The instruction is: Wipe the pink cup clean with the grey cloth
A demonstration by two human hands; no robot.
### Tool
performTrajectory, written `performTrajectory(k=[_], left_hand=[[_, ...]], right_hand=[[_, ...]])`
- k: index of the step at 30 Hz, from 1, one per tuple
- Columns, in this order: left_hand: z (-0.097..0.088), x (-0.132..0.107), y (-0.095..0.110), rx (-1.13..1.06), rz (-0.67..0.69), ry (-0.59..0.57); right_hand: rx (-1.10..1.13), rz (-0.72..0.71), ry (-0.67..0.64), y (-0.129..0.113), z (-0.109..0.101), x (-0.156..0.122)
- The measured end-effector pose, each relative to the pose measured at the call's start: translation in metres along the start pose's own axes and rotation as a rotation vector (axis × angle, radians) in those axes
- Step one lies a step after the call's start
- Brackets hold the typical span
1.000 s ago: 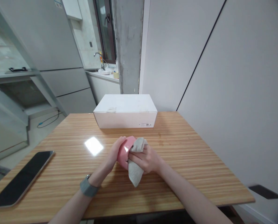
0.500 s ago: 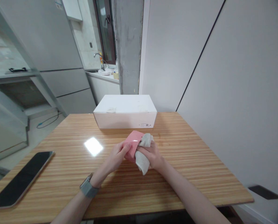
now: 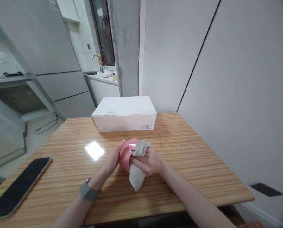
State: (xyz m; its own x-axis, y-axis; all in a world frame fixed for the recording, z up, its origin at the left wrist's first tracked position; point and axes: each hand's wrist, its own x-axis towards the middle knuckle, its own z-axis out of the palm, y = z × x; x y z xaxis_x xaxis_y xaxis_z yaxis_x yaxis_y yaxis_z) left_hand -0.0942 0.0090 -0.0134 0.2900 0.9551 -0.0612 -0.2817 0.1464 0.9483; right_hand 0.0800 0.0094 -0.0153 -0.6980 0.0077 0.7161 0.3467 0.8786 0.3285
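A glossy pink bowl [image 3: 125, 155] is held tilted above the near middle of the table. My left hand [image 3: 115, 159] grips it from the left side, with part of the fingers hidden behind it. My right hand [image 3: 151, 162] is closed around a beige-grey cloth [image 3: 137, 176] and presses it against the bowl's opening. One corner of the cloth hangs down below the hand. The bowl's inside is mostly covered by cloth and fingers.
A long white box [image 3: 124, 123] stands at the back of the wooden table [image 3: 189, 164]. A dark tablet-like device [image 3: 20, 186] lies at the left edge. Beyond are a sink with a faucet [image 3: 101, 63], grey cabinets and a white wall.
The bowl has turned in my left hand, whose thumb has shifted from the front to the upper rim. My right hand and the cloth have moved slightly left and down in view.
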Motion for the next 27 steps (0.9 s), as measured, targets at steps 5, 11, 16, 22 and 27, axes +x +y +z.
performTrajectory(k=[5, 11, 16, 22, 27], left_hand=[[0.001, -0.004, 0.016, 0.312, 0.117, -0.107], [0.002, -0.004, 0.011, 0.473, 0.207, -0.062], [0.002, -0.008, 0.007, 0.441, 0.261, -0.129], [0.001, -0.01, 0.006, 0.258, 0.202, -0.23], [-0.004, 0.001, -0.002, -0.002, 0.108, -0.064]], right_hand=[[-0.006, -0.032, 0.004, -0.002, 0.002, 0.003], [0.018, -0.007, 0.035, 0.005, 0.002, -0.005], [0.044, 0.138, 0.145, 0.009, 0.004, -0.015], [0.006, 0.132, 0.165, 0.011, -0.001, -0.016], [-0.051, 0.02, 0.035, 0.003, -0.003, -0.003]])
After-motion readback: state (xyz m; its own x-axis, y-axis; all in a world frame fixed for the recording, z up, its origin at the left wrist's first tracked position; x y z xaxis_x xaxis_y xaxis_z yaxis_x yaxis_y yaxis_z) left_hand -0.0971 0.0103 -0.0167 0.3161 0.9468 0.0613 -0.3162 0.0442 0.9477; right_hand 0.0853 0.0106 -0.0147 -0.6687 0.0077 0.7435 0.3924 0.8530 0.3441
